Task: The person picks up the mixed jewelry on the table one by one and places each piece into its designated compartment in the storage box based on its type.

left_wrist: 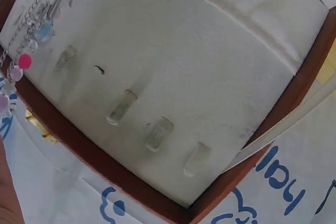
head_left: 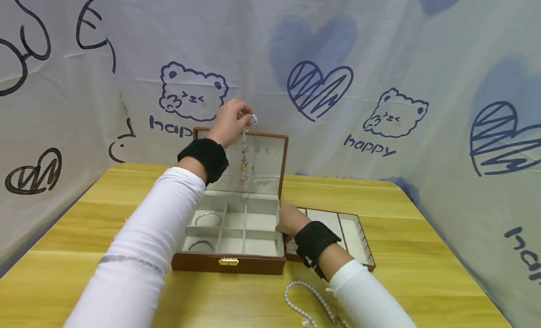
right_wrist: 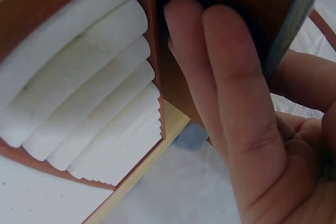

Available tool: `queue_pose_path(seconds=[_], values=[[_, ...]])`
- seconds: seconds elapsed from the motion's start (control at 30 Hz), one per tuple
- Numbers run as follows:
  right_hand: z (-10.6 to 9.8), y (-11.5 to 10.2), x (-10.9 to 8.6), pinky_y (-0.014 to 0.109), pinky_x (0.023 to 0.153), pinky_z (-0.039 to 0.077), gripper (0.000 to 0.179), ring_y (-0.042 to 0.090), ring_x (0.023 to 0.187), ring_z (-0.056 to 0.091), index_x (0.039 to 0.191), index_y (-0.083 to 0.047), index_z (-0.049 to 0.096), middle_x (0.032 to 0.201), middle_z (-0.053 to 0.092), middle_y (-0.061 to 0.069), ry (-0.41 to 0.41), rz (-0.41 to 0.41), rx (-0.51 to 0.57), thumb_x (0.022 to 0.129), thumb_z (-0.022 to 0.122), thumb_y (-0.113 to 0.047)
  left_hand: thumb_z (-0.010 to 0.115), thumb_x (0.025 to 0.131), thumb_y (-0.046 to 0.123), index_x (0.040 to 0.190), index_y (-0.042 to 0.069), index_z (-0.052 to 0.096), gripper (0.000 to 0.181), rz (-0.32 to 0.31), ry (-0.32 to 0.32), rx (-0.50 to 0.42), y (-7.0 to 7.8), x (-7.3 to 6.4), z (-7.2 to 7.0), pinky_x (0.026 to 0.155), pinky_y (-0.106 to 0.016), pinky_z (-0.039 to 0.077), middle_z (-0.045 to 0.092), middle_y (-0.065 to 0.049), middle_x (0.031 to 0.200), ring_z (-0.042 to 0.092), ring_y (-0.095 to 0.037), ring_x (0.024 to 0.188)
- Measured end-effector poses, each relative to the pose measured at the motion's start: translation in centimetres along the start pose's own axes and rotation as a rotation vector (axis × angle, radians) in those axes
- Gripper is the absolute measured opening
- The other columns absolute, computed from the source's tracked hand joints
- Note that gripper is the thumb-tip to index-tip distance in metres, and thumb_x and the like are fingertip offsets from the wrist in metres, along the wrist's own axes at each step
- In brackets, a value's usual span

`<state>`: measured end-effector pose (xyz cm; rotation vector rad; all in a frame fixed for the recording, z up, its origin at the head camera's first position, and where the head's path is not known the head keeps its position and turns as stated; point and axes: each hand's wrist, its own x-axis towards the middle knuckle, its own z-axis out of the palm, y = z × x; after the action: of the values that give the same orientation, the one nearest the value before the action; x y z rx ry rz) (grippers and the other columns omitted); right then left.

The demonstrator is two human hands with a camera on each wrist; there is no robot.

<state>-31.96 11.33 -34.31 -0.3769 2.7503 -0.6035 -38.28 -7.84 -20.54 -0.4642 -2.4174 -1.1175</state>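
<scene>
My left hand (head_left: 231,121) pinches one end of a beaded charm chain (head_left: 243,164), which hangs down before the raised lid (head_left: 270,154) of a brown jewelry box (head_left: 198,263). Pink, blue and orange charms (left_wrist: 44,31) show up close at the left of the left wrist view. At the box's right wall, my right hand (head_left: 291,222) grips the side, with fingers (right_wrist: 231,66) along the outside and the thumb across the wall. Two silver bracelets lie in the left compartments, one in the back bracelet spot (head_left: 208,213), the other bracelet (head_left: 202,241) in front.
A brown-rimmed tray (head_left: 367,238) with white padded rolls (right_wrist: 79,77) stands close against the box's right side. On the wooden table (head_left: 236,304), a pearl necklace (head_left: 287,295) lies in front of the tray. A drawn-on white cloth (head_left: 253,50) hangs behind.
</scene>
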Motion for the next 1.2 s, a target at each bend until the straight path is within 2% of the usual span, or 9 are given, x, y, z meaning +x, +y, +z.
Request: queue_pose_path(seconds=[0.17,0.33,0.5,0.7,0.8,1.03,1.2], values=[[0.1,0.1,0.1,0.026,0.046,0.052,0.015,0.029,0.060,0.068,0.092,0.012,0.060,0.084,0.065,0.024,0.003,-0.001,-0.006,0.081,0.064,0.001,0.048,0.094,0.005,0.107,-0.005,0.058,0.020,0.002,0.024,-0.002,0.0,0.4,-0.3,0.073,-0.033,0.048,0.052,-0.018,0.109,0.059,-0.030,0.092],[0.1,0.2,0.1,0.027,0.046,0.052,0.016,0.029,0.060,0.068,0.092,0.011,0.059,0.083,0.065,0.023,0.009,-0.001,-0.001,0.081,0.064,0.001,0.049,0.094,0.006,0.107,-0.005,0.058,0.019,0.003,0.005,0.005,-0.1,0.5,-0.3,0.077,-0.035,0.049,0.052,-0.018,0.110,0.060,-0.030,0.093],[0.2,0.1,0.0,0.026,0.046,0.052,0.016,0.029,0.060,0.068,0.092,0.011,0.059,0.083,0.065,0.024,0.009,-0.001,-0.003,0.081,0.064,0.001,0.049,0.093,0.005,0.106,-0.006,0.059,0.019,0.006,-0.003,0.032,-1.4,-0.2,0.1,0.082,-0.038,0.049,0.053,-0.019,0.110,0.058,-0.031,0.095],[0.2,0.2,-0.1,0.028,0.047,0.053,0.018,0.030,0.057,0.068,0.096,0.012,0.058,0.091,0.064,0.027,0.013,-0.012,0.011,0.081,0.062,0.003,0.052,0.093,0.008,0.103,-0.003,0.062,0.018,0.014,-0.016,0.087,-3.2,-1.1,0.9,0.081,-0.039,0.048,0.056,-0.019,0.108,0.056,-0.030,0.094],[0.2,0.3,-0.3,0.029,0.047,0.053,0.014,0.029,0.056,0.067,0.092,0.012,0.059,0.087,0.065,0.027,0.022,-0.030,-0.018,0.082,0.061,0.003,0.053,0.092,0.008,0.102,-0.004,0.063,0.018,0.036,-0.010,0.102,-3.9,-1.4,1.4,0.080,-0.039,0.048,0.057,-0.019,0.106,0.056,-0.030,0.093],[0.3,0.2,-0.4,0.028,0.049,0.053,0.013,0.027,0.061,0.067,0.091,0.012,0.061,0.079,0.066,0.023,0.005,-0.013,-0.018,0.084,0.060,0.002,0.054,0.091,0.007,0.103,-0.003,0.067,0.019,0.154,0.020,0.275,-4.8,-2.1,2.6,0.073,-0.036,0.047,0.056,-0.017,0.095,0.055,-0.028,0.084],[0.2,0.1,-0.4,0.027,0.047,0.052,0.013,0.026,0.058,0.067,0.089,0.012,0.063,0.075,0.067,0.022,0.012,-0.010,-0.039,0.084,0.059,0.001,0.056,0.091,0.009,0.101,0.000,0.068,0.018,0.148,0.052,0.312,-5.0,-2.1,3.2,0.067,-0.035,0.046,0.055,-0.015,0.091,0.055,-0.026,0.079]])
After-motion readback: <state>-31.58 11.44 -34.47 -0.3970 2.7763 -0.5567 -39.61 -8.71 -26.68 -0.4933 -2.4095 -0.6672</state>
